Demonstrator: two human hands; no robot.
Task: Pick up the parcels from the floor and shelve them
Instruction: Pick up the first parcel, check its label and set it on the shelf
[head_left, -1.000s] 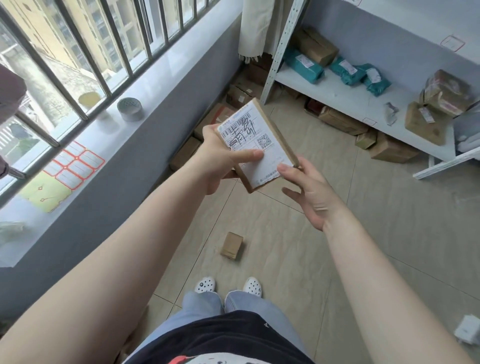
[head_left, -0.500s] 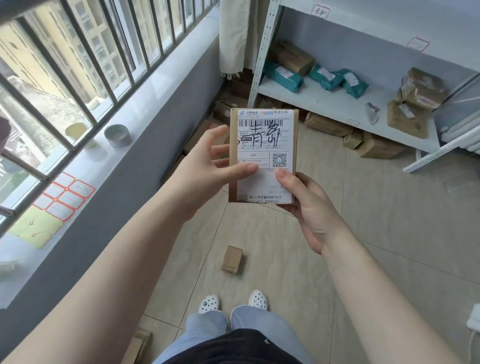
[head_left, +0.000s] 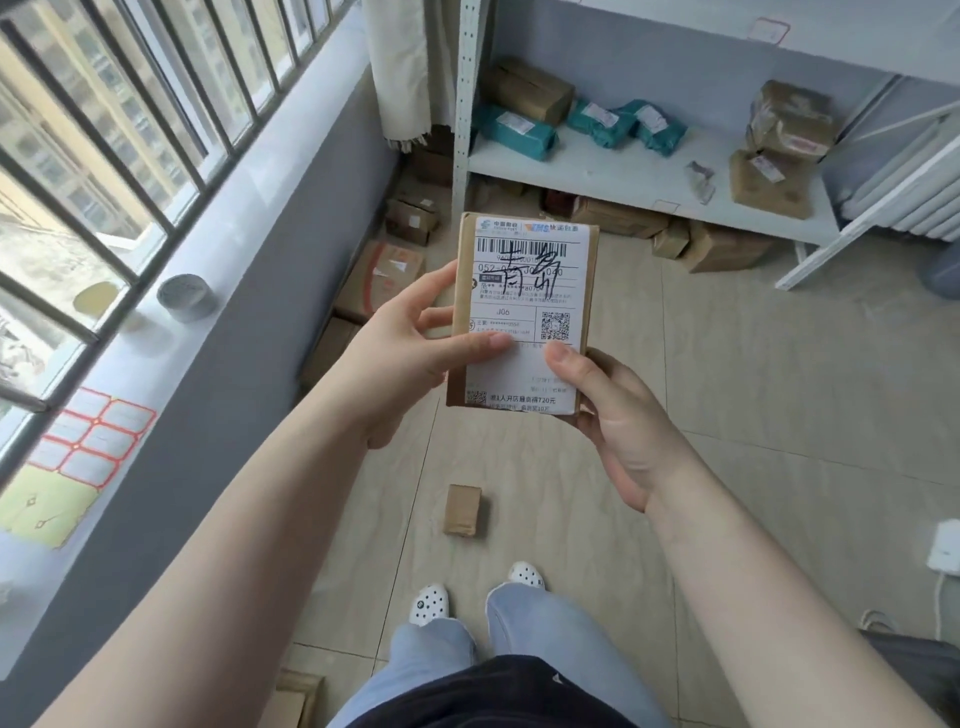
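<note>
Holding a flat brown parcel (head_left: 524, 312) upright at chest height, both hands share the grip: the left hand (head_left: 405, 358) wraps the parcel's left edge, thumb pressed across the front near the lower part of the white shipping label (head_left: 527, 291) and fingers curled behind, while the right hand (head_left: 618, 421) supports the bottom right corner from below, thumb on the label's face and palm cupped under the box. The label faces the camera, with a barcode at the top, black handwriting over the printed text and a square code on the right. Below the parcel, a small brown box (head_left: 462, 509) lies on the tiled floor (head_left: 727, 415) just ahead of the person's white shoes (head_left: 428, 603). Ahead stands a white shelf (head_left: 649, 171) carrying teal bags (head_left: 517, 130) and brown boxes (head_left: 774, 179); more cardboard boxes (head_left: 722, 249) sit on the floor under it and along the grey wall (head_left: 249, 338) on the left. On the window sill (head_left: 171, 343) rest a small grey round tin (head_left: 187, 296) and a sheet of red-edged stickers (head_left: 91, 441), with window bars (head_left: 156, 119) above.
</note>
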